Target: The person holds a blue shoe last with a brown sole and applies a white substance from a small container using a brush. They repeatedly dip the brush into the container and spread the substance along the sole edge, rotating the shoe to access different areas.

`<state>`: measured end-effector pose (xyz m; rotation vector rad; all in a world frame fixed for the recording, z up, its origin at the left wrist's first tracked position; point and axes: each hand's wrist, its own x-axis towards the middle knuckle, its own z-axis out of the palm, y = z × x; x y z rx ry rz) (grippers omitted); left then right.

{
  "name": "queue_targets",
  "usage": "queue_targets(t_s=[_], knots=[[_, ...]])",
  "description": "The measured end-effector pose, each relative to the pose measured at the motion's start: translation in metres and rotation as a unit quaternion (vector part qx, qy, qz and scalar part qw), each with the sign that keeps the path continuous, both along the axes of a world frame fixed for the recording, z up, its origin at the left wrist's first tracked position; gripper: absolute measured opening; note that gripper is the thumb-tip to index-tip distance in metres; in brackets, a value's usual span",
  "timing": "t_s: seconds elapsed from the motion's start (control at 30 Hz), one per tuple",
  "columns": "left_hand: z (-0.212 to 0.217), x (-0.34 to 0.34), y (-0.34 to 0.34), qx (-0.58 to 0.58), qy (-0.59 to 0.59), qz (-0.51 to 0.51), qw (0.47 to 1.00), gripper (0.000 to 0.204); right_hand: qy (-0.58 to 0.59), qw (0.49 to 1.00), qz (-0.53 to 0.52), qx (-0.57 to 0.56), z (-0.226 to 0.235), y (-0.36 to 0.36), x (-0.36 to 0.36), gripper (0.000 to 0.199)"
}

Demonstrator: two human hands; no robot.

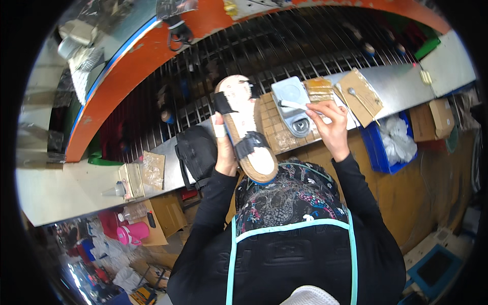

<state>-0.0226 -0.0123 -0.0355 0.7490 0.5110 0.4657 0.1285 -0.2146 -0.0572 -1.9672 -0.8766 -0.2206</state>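
My left hand (224, 152), with white tape round a finger or thumb, is closed on the side of a sandal (246, 114). The sandal has a pale footbed, black straps and a tan sole edge, and it is tilted with its near end toward my apron. To its right, my right hand (333, 124) pinches a slim white brush-like tool (292, 104). That tool hangs over a grey plastic container (291, 89) with a round dark opening at its near end; I cannot tell whether they touch.
A scored wooden board (274, 124) lies under the container. Beside it are an amber block (319, 89) and cardboard with small sticks (361, 96). A black pouch (195, 155) sits left. Metal rollers (147, 109) run behind; a blue bin (378, 147) with plastic bags stands right.
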Motion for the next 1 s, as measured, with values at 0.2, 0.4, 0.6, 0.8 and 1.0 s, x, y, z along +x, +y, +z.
queue_targets(t_s=[0.2, 0.4, 0.6, 0.8, 1.0], knots=[[0.026, 0.000, -0.007, 0.149, -0.058, -0.112, 0.981, 0.087, -0.003, 0.990, 0.085, 0.110, 0.087, 0.031, -0.035, 0.020], [0.029, -0.013, -0.005, 0.262, 0.002, -0.086, 0.961, 0.086, -0.014, 0.991, 0.096, 0.096, 0.089, 0.043, -0.046, 0.020], [0.035, -0.018, -0.001, 0.360, 0.031, -0.047, 0.931, 0.082, -0.056, 0.990, 0.101, 0.080, 0.092, 0.054, -0.039, 0.021], [0.035, -0.019, 0.002, 0.380, 0.033, -0.030, 0.924, 0.081, -0.071, 0.989, 0.100, 0.083, 0.099, 0.067, -0.032, 0.023], [0.033, -0.020, 0.006, 0.386, 0.032, -0.031, 0.921, 0.084, -0.097, 0.988, 0.082, 0.092, 0.103, 0.077, -0.025, 0.023]])
